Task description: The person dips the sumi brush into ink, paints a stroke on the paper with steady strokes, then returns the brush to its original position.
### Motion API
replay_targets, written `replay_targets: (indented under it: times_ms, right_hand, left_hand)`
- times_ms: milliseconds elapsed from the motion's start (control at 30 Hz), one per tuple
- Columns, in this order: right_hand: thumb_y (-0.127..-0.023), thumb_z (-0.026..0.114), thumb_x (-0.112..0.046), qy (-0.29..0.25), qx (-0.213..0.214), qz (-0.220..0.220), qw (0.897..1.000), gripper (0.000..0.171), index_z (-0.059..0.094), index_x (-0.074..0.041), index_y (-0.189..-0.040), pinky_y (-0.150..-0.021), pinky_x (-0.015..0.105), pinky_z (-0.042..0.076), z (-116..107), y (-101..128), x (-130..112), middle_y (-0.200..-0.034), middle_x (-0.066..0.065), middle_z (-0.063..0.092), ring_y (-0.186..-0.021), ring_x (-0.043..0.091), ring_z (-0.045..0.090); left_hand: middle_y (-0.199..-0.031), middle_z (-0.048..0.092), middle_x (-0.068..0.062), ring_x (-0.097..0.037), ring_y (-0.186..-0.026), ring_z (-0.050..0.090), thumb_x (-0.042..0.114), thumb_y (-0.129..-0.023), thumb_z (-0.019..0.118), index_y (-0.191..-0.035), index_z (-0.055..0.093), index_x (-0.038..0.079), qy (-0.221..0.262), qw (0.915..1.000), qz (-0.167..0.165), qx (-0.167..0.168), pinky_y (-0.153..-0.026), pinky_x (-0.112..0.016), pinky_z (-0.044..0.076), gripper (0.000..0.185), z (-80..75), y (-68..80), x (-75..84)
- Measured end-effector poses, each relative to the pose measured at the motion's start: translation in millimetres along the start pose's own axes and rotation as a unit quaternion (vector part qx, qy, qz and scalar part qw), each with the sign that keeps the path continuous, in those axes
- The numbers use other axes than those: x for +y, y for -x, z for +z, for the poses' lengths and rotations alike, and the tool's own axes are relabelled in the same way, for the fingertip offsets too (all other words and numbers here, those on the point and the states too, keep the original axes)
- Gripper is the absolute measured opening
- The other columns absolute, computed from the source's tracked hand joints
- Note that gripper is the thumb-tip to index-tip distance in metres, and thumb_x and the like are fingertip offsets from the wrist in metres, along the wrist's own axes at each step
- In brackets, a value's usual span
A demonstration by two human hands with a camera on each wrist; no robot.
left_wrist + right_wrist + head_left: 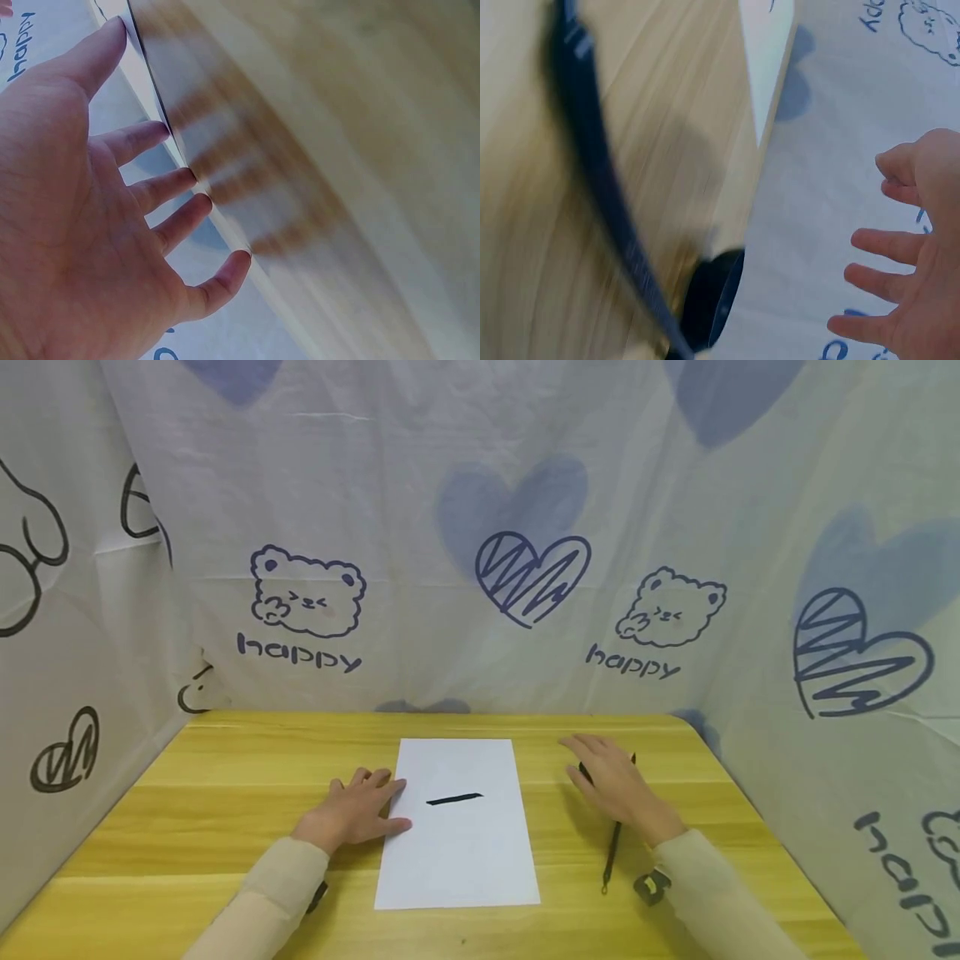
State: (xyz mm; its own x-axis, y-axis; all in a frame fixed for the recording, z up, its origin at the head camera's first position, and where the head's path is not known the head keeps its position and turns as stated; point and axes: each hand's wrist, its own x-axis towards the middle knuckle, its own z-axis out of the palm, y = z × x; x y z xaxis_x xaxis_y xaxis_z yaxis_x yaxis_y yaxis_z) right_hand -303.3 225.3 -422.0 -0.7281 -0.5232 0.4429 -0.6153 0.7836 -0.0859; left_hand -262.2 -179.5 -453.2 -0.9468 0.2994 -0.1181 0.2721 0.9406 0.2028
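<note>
Head view: left hand point(358, 817) flat, fingers spread, pressing the paper's point(459, 852) left edge; right hand point(613, 783) relaxed and spread over the brush point(613, 843) (long axis toward the person). Left wrist: fingers point(161, 187) splayed, holding nothing. Right wrist: brush point(604, 195) left of open fingers point(885, 244).

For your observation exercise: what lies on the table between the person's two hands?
In the head view, a white sheet of paper with one black stroke lies between the left hand and the right hand. The left fingers touch its edge.
</note>
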Motion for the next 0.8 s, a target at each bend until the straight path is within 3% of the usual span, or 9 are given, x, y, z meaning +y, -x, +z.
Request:
replay_targets:
  times_ms: [200,333,500,800]
  right_hand:
    - [-0.101,0.062,-0.019,0.021,-0.018,0.008,1.0,0.042,0.058,-0.005,-0.141,-0.107,0.067,0.045,12,-10,-18,-0.142,0.027,0.06,-0.131,0.048,0.057]
    - [-0.104,0.057,-0.025,0.01,-0.058,0.053,0.997,0.045,0.054,-0.01,-0.147,-0.108,0.076,0.038,15,-13,-28,-0.152,0.028,0.05,-0.138,0.052,0.048]
    - [-0.107,0.052,-0.028,-0.007,-0.082,0.084,0.993,0.048,0.049,-0.011,-0.152,-0.112,0.077,0.03,16,-18,-33,-0.16,0.03,0.039,-0.145,0.055,0.039]
    - [-0.107,0.054,-0.028,-0.007,-0.062,0.094,0.994,0.047,0.049,-0.012,-0.151,-0.111,0.078,0.031,24,-22,-36,-0.16,0.032,0.037,-0.146,0.057,0.036]
  left_hand:
    - [-0.162,0.04,-0.021,-0.049,-0.146,0.036,0.059,-0.095,0.064,-0.154,0.049,0.013,0.003,1.0,0.003,0.0,-0.109,-0.082,0.025,0.076,-1.1,-1.4,1.4]
    - [-0.161,0.041,-0.021,-0.049,-0.146,0.037,0.058,-0.095,0.066,-0.153,0.05,0.013,0.004,1.0,0.004,-0.001,-0.108,-0.083,0.025,0.076,-0.5,-1.4,1.9]
    - [-0.161,0.041,-0.021,-0.049,-0.145,0.037,0.059,-0.094,0.065,-0.153,0.049,0.012,-0.001,1.0,0.008,-0.001,-0.107,-0.082,0.027,0.077,-0.2,-2.9,0.8]
    - [-0.16,0.043,-0.022,-0.05,-0.144,0.039,0.059,-0.095,0.065,-0.156,0.043,0.008,0.019,0.9998,0.006,0.003,-0.107,-0.083,0.027,0.083,-3.3,-3.0,-7.3]
